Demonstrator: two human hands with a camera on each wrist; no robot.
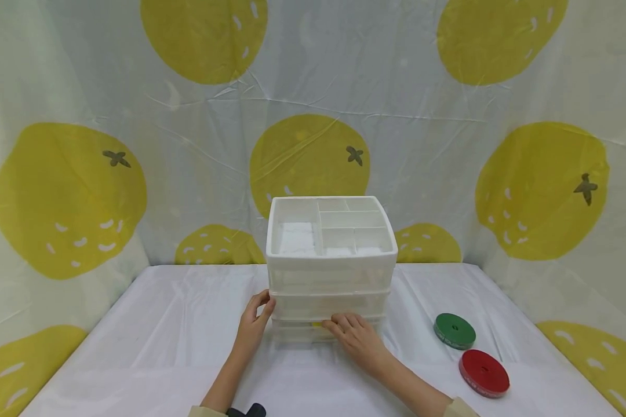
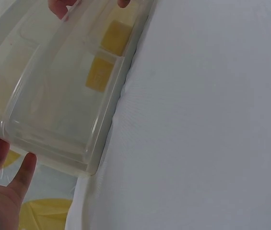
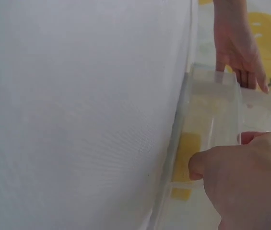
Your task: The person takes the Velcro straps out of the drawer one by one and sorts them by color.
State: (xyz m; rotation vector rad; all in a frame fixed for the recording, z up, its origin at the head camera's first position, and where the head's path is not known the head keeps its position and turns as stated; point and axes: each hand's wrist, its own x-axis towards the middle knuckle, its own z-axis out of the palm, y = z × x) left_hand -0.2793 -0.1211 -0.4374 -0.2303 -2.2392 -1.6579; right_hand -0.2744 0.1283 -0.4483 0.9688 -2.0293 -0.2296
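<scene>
A white plastic drawer unit (image 1: 331, 275) stands on the cloth, its top divided into compartments. My left hand (image 1: 253, 321) rests against the unit's left side, fingers extended. At the front, my right hand (image 1: 357, 341) grips the upper edge of the bottom drawer (image 1: 297, 333), its thumb on the drawer's face in the right wrist view. That drawer juts out a little past the one above. Through its translucent front a yellow item (image 3: 188, 148) shows as two patches, partly covered by the right thumb in the right wrist view.
To the right of the unit lie a green roll of flat strap (image 1: 455, 331) and, nearer, a red roll (image 1: 484, 373). White cloth (image 1: 177, 336) covers the table. Curtains with yellow fruit prints (image 1: 310, 156) enclose the back and sides.
</scene>
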